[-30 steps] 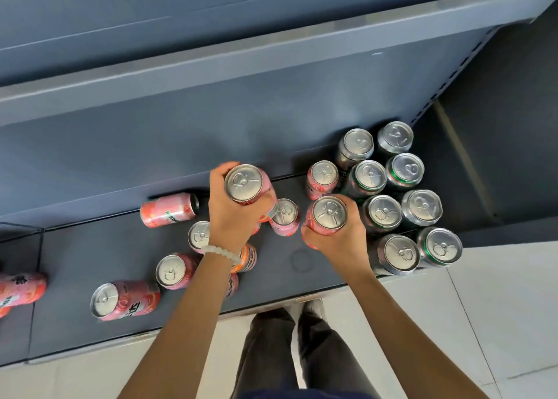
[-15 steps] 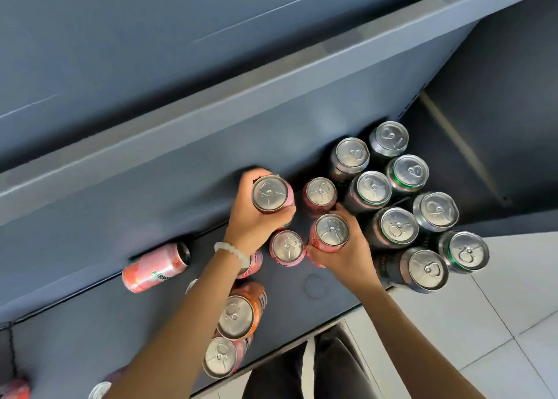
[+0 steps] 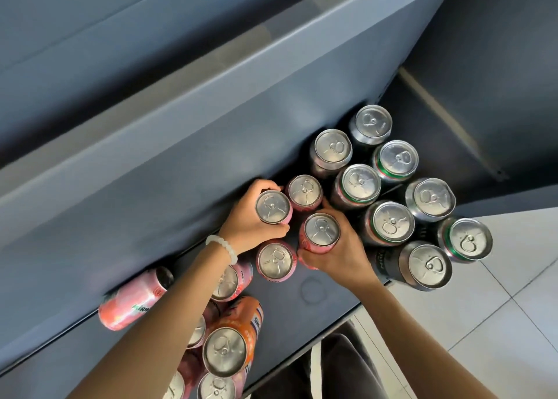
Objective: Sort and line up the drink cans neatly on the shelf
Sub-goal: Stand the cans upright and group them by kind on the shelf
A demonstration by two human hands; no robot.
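My left hand (image 3: 250, 222) grips an upright pink can (image 3: 273, 207) near the back of the shelf (image 3: 314, 314); my fingers (image 3: 265, 184) curl round its far side and my thumb wraps its near side, so the can sits clamped between them with only its silver top clear. A white bead bracelet (image 3: 222, 247) rings that wrist.

My right hand (image 3: 341, 256) grips a second pink can (image 3: 320, 231), just to the right and nearer me. My fingers come round its right side, the thumb along its lower left, and the can stands upright in the curl of the hand.

A third pink can (image 3: 304, 191) stands behind and between these two, touching or just beside both. A fourth (image 3: 276, 261) stands in front of them, just below my left hand and beside my right thumb.

To the right stands a block of dark cans (image 3: 392, 226) in two slanting rows, some with green and red bands, close together; the nearest one is just beside my right-hand fingers.

Under my left forearm lies a loose cluster: a pink can on its side (image 3: 133, 303) against the back panel, an upright orange can (image 3: 231, 341), and more pink ones partly hidden by my arm. White floor tiles (image 3: 498, 323) show at the right.
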